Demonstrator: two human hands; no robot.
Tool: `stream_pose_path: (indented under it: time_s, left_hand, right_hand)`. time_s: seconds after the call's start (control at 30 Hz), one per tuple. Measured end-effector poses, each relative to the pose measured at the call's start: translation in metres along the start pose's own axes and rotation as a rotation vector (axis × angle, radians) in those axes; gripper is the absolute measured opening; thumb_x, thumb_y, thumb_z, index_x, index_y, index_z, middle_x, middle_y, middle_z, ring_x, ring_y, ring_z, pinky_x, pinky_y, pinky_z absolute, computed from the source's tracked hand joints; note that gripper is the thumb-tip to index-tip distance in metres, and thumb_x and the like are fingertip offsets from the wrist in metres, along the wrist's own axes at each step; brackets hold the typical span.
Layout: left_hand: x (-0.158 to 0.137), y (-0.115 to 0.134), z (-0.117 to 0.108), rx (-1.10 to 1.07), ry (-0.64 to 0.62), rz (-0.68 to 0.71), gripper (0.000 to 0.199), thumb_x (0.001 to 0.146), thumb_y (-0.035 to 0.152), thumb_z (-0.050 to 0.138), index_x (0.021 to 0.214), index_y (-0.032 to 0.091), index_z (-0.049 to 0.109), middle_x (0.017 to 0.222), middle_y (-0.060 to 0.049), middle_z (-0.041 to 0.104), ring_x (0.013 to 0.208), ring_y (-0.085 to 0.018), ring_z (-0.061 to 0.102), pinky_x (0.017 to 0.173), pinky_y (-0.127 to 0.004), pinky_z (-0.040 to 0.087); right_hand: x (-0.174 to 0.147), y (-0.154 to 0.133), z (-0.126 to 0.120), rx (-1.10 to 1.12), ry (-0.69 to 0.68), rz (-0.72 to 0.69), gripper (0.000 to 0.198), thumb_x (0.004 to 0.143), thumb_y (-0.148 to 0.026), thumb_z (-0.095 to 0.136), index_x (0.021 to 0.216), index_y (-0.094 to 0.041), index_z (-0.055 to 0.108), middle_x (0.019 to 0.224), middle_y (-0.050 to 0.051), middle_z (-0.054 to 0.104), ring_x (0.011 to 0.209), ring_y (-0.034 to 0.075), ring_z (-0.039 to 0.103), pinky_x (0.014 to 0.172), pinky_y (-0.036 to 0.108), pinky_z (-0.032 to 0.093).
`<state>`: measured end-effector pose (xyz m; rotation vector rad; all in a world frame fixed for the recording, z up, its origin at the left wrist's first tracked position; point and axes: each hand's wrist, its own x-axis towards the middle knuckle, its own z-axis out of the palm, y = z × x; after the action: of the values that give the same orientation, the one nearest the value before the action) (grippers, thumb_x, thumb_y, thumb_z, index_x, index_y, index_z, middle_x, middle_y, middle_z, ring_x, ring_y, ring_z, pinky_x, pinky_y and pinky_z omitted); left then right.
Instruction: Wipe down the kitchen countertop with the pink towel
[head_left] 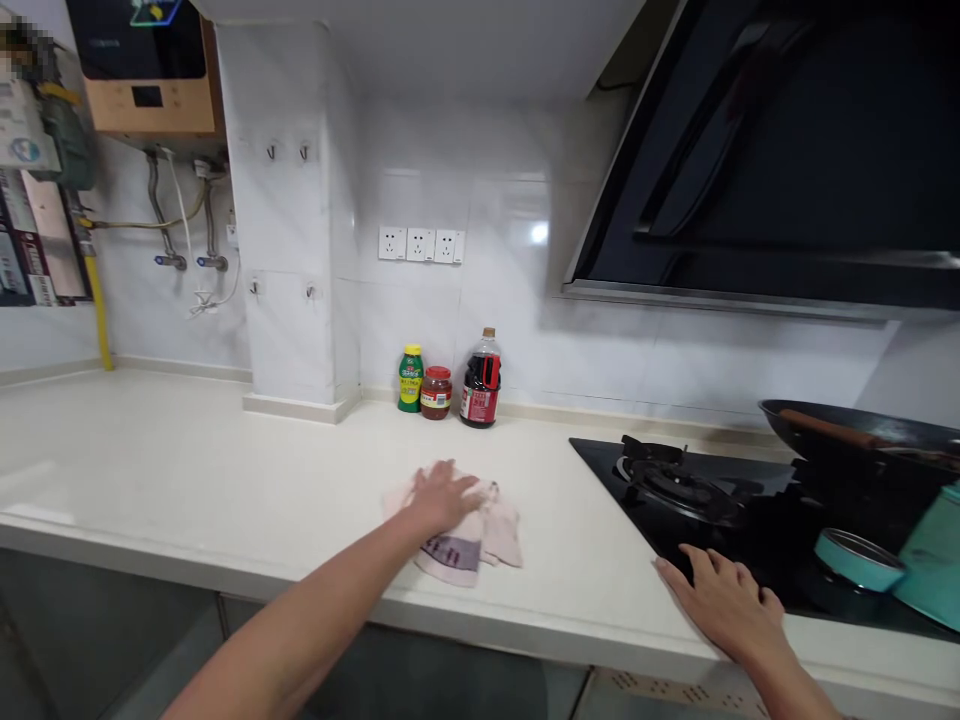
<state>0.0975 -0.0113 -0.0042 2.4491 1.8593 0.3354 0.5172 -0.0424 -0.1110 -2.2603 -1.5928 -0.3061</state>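
Observation:
My left hand [442, 498] presses down on a pale pink cloth [502, 530] with a grey-purple band. The cloth lies crumpled on the white countertop [225, 460], and part of it is hidden under my palm and fingers. My right hand [724, 600] rests with bent, parted fingers at the front left edge of the black gas stove [780, 560]. Nothing is held in it. Behind the cloth, against the wall, stand a green bottle with a yellow cap [410, 380], a red-lidded jar [436, 393] and a dark sauce bottle [481, 385].
A wok [862, 430] sits on the stove's right burner, and a bare burner [679, 485] is on the left. Near the right edge are a teal round container [859, 560] and a larger teal item [934, 560]. The range hood [780, 170] slants overhead. A wall pillar [289, 250] juts out.

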Motion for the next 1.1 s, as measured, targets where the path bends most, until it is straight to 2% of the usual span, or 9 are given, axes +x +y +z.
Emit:
stream_pose_path:
  time_s: [0.2, 0.3, 0.37, 0.5, 0.6, 0.7, 0.8, 0.97, 1.1]
  left_hand:
    - [-0.041, -0.102, -0.036, 0.171, 0.147, -0.245, 0.054, 0.095, 0.058, 0.040, 0.133, 0.024, 0.057, 0.136, -0.018, 0.052, 0.128, -0.038, 0.045, 0.103, -0.061, 0.033]
    - [-0.060, -0.122, -0.039, 0.211, 0.120, -0.273, 0.048, 0.097, 0.051, 0.038, 0.134, 0.029, 0.057, 0.135, -0.015, 0.055, 0.125, -0.036, 0.049, 0.099, -0.057, 0.039]
    - [-0.068, -0.120, -0.037, 0.224, 0.082, -0.264, 0.050, 0.096, 0.053, 0.039, 0.141, 0.034, 0.052, 0.146, -0.013, 0.049, 0.130, -0.037, 0.046, 0.101, -0.059, 0.037]
    - [-0.078, -0.085, -0.034, 0.215, -0.056, -0.164, 0.061, 0.093, 0.059, 0.042, 0.151, 0.038, 0.038, 0.163, -0.011, 0.026, 0.146, -0.041, 0.028, 0.106, -0.069, 0.027]
    - [-0.080, -0.043, -0.029, 0.152, -0.134, 0.011, 0.059, 0.095, 0.057, 0.042, 0.151, 0.039, 0.038, 0.165, -0.009, 0.022, 0.149, -0.039, 0.022, 0.110, -0.069, 0.023]
    - [-0.075, 0.004, -0.016, 0.042, -0.187, 0.247, 0.059, 0.096, 0.063, 0.039, 0.151, 0.042, 0.036, 0.166, -0.005, 0.019, 0.151, -0.037, 0.016, 0.114, -0.069, 0.015]
    - [-0.061, 0.054, 0.002, -0.081, -0.222, 0.456, 0.062, 0.094, 0.071, 0.036, 0.151, 0.045, 0.035, 0.166, -0.004, 0.017, 0.152, -0.037, 0.012, 0.113, -0.073, 0.009]
    - [-0.029, 0.136, 0.025, -0.204, -0.319, 0.678, 0.072, 0.087, 0.080, 0.037, 0.149, 0.044, 0.039, 0.168, -0.003, 0.006, 0.151, -0.040, 0.004, 0.111, -0.075, 0.004]
    - [0.005, 0.177, 0.040, -0.253, -0.335, 0.712, 0.079, 0.081, 0.084, 0.041, 0.149, 0.044, 0.039, 0.168, -0.004, 0.005, 0.151, -0.041, 0.002, 0.112, -0.075, 0.002]
  right_hand:
    - [-0.002, -0.002, 0.002, 0.006, 0.022, -0.008, 0.089, 0.083, -0.073, 0.011, 0.136, -0.017, 0.055, 0.144, 0.018, 0.043, 0.136, 0.043, 0.032, 0.109, 0.064, 0.027]
    - [-0.004, -0.002, 0.000, 0.035, 0.024, -0.027, 0.086, 0.086, -0.071, 0.011, 0.136, -0.018, 0.055, 0.145, 0.015, 0.044, 0.135, 0.043, 0.033, 0.109, 0.064, 0.028]
    - [-0.005, -0.001, -0.003, 0.073, 0.028, -0.034, 0.082, 0.087, -0.069, 0.011, 0.135, -0.021, 0.057, 0.144, 0.012, 0.046, 0.135, 0.042, 0.034, 0.109, 0.064, 0.028]
    - [-0.007, 0.001, -0.009, 0.235, 0.064, -0.088, 0.071, 0.093, -0.065, 0.012, 0.122, -0.025, 0.063, 0.136, 0.009, 0.054, 0.131, 0.037, 0.042, 0.110, 0.062, 0.031]
    - [-0.009, 0.001, -0.014, 0.354, 0.122, -0.159, 0.068, 0.096, -0.061, 0.014, 0.114, -0.019, 0.064, 0.129, 0.013, 0.059, 0.126, 0.030, 0.049, 0.111, 0.050, 0.036]
    - [-0.011, 0.000, -0.019, 0.362, 0.149, -0.159, 0.068, 0.097, -0.060, 0.015, 0.115, -0.015, 0.063, 0.126, 0.014, 0.060, 0.121, 0.031, 0.052, 0.107, 0.047, 0.040]
    - [-0.012, -0.002, -0.022, 0.345, 0.147, -0.192, 0.066, 0.097, -0.059, 0.017, 0.112, -0.016, 0.064, 0.122, 0.014, 0.062, 0.117, 0.033, 0.054, 0.105, 0.048, 0.040]
    - [-0.013, -0.001, -0.021, 0.377, 0.166, -0.232, 0.062, 0.097, -0.061, 0.019, 0.109, -0.019, 0.064, 0.117, 0.012, 0.064, 0.114, 0.033, 0.055, 0.104, 0.048, 0.041]
    - [-0.014, 0.002, -0.019, 0.491, 0.175, -0.213, 0.058, 0.096, -0.061, 0.023, 0.107, -0.020, 0.064, 0.118, 0.013, 0.064, 0.115, 0.032, 0.055, 0.105, 0.049, 0.041]
